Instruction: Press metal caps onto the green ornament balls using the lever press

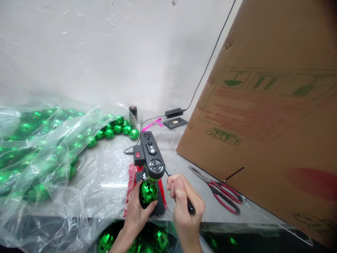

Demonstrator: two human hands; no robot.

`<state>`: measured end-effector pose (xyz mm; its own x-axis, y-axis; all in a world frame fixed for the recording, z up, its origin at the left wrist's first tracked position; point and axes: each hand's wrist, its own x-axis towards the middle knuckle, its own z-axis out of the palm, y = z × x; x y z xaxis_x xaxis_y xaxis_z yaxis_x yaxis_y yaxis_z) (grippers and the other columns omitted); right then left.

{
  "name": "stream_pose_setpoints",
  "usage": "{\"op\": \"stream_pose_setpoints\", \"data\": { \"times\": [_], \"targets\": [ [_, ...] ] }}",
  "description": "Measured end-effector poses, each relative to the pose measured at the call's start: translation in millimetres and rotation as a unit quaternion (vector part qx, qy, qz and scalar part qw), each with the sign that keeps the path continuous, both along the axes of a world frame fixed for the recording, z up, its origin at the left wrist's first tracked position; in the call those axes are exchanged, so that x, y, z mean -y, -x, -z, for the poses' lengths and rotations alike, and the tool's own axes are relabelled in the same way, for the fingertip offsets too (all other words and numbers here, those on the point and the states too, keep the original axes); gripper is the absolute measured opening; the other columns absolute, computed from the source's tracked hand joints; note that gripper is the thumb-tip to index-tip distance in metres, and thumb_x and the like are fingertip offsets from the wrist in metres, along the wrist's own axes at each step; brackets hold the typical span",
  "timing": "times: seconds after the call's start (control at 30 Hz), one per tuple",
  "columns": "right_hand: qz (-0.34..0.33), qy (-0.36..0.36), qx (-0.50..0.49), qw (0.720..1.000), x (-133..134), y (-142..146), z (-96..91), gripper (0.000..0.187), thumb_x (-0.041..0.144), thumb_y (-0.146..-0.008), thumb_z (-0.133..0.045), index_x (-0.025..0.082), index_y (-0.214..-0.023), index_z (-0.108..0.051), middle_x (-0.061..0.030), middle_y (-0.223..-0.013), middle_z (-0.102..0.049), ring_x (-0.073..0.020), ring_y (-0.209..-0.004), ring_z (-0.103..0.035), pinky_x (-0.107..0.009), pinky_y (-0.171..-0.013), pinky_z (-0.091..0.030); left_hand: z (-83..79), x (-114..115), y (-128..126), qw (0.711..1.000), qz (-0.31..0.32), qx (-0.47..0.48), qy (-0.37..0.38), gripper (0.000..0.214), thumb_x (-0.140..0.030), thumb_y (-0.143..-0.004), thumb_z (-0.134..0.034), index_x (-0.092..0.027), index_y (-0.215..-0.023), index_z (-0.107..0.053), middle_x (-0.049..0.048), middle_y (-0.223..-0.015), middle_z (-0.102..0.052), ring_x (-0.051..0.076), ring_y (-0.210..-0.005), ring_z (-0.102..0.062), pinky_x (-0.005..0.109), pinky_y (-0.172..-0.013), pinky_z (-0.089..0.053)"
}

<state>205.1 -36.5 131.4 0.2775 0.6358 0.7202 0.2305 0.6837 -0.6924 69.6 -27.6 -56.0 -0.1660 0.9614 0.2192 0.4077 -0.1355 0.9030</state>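
My left hand [134, 206] is closed around a shiny green faceted ball [149, 190], with the thumb at its lower right side. The ball sits directly under the head of a small black bench machine [154, 153], which looks like a mini drill press; whether a tool touches the ball is hidden. On the machine's right side, my right hand [185, 200] grips a lever handle [191, 207], its black end showing below the fist. Beneath the ball lies the machine's dark base plate [158, 208], over red plastic sheeting [131, 186].
Red-and-black scissors [223, 195] lie right of my right hand, beside a large cardboard box [252, 116]. Clear plastic holding many green balls [52, 147] covers the left. Behind are a power adapter [173, 112], a dark canister [133, 111] and pink ribbon [152, 124]. More balls [105, 242] sit below the edge.
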Motion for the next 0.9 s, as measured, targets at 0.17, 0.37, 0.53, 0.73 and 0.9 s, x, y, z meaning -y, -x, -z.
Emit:
{"op": "stream_pose_setpoints", "data": {
  "times": [0.17,0.37,0.53,0.73,0.9],
  "targets": [
    [0.001,0.003,0.001,1.000,1,0,0.5,0.042,0.018,-0.115,-0.046,0.023,-0.073,-0.052,0.0019,-0.068,-0.052,-0.0121,-0.062,-0.054,-0.025,-0.056,-0.043,16.2,-4,-8,1.000,-0.008,0.001,-0.013,0.080,-0.043,-0.077,-0.084,-0.017,-0.148,-0.058,0.0233,-0.149,-0.070,0.047,-0.142,-0.067,0.069,-0.122,-0.051],
    [0.012,-0.025,-0.003,1.000,1,1,14.5,0.041,0.013,-0.113,-0.046,0.023,-0.073,-0.048,0.0021,-0.068,-0.052,-0.0119,-0.063,-0.056,-0.025,-0.057,-0.043,22.0,-11,-10,1.000,-0.008,-0.026,-0.016,0.078,-0.037,-0.069,-0.086,-0.015,-0.141,-0.063,0.0225,-0.137,-0.075,0.047,-0.131,-0.072,0.072,-0.116,-0.055],
    [0.029,-0.041,-0.022,0.998,3,1,40.1,0.038,0.009,-0.110,-0.048,0.023,-0.075,-0.051,0.0027,-0.064,-0.049,-0.0143,-0.063,-0.060,-0.028,-0.058,-0.044,19.8,-13,-11,0.999,-0.014,-0.036,-0.015,0.079,-0.037,-0.066,-0.088,-0.017,-0.138,-0.065,0.0197,-0.133,-0.077,0.047,-0.127,-0.073,0.070,-0.114,-0.056],
    [0.041,-0.039,-0.031,0.998,1,3,48.7,0.039,0.011,-0.110,-0.046,0.025,-0.074,-0.050,0.0027,-0.060,-0.048,-0.0168,-0.056,-0.060,-0.030,-0.052,-0.043,19.4,-11,-11,0.999,-0.008,-0.040,-0.017,0.079,-0.040,-0.068,-0.087,-0.017,-0.139,-0.065,0.0190,-0.132,-0.078,0.045,-0.125,-0.074,0.069,-0.111,-0.059],
    [0.040,-0.044,-0.019,0.998,1,2,52.5,0.040,0.018,-0.112,-0.046,0.024,-0.073,-0.050,0.0032,-0.059,-0.050,-0.0151,-0.055,-0.060,-0.028,-0.053,-0.042,25.6,-10,-12,0.998,-0.012,-0.048,-0.039,0.077,-0.041,-0.070,-0.086,-0.017,-0.140,-0.064,0.0194,-0.131,-0.077,0.045,-0.123,-0.075,0.066,-0.109,-0.061]
  ]
}}
